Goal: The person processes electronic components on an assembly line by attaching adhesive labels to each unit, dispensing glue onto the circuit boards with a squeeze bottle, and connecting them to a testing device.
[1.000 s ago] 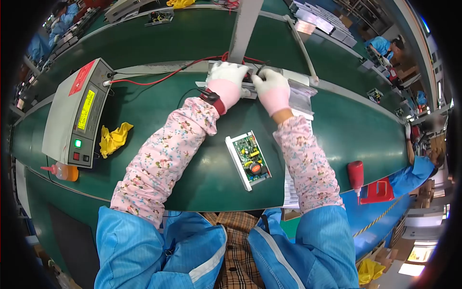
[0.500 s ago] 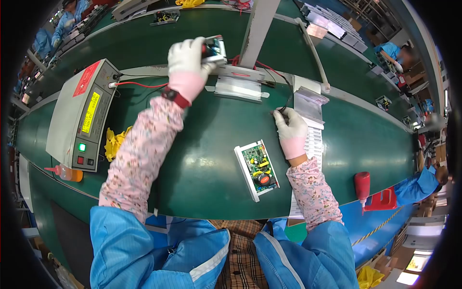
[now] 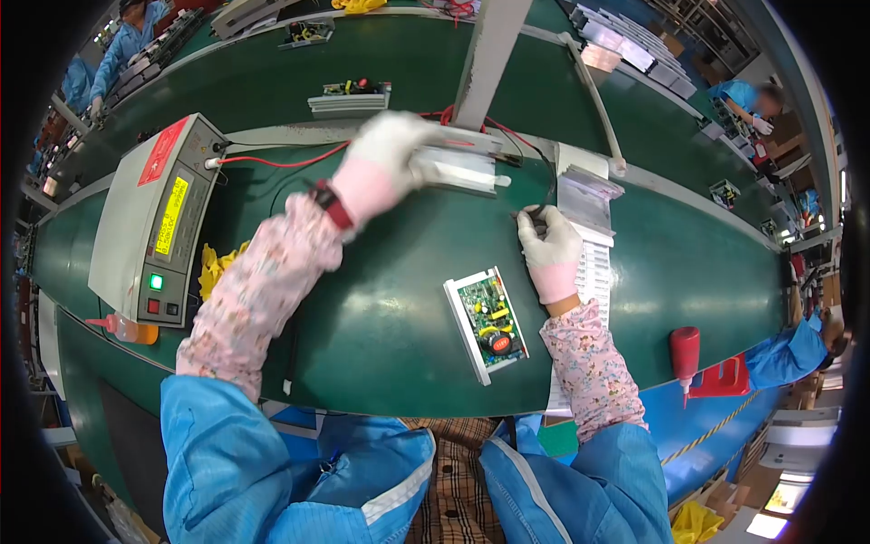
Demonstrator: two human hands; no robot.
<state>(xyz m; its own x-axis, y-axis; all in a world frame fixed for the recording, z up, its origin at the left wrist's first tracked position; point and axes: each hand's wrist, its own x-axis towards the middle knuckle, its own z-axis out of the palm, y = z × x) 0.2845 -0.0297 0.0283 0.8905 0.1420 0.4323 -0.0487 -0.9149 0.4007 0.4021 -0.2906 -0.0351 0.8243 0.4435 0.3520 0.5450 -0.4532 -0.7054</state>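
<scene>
My left hand (image 3: 385, 163), in a white glove, is blurred by motion beside the metal fixture (image 3: 462, 170) at the bench's back edge; its fingers are smeared. A circuit board in a metal frame (image 3: 350, 97) sits beyond that edge. My right hand (image 3: 550, 243), gloved too, pinches a black cable (image 3: 550, 186) over the green bench, left of a metal bracket (image 3: 584, 197). Below and left of it lies another framed circuit board (image 3: 487, 326), with green board and yellow parts facing up.
A tester with a lit yellow display (image 3: 152, 222) stands at left, by a yellow cloth (image 3: 216, 267) and a bottle (image 3: 131, 328). A metal post (image 3: 489, 63) rises behind the fixture. A red bottle (image 3: 685, 355) lies at right. Co-workers (image 3: 136, 41) are at the far benches.
My left hand lifted a framed board from the fixture, let it go beyond the back edge and moved back toward the fixture. My right hand drew back toward me with the cable.
</scene>
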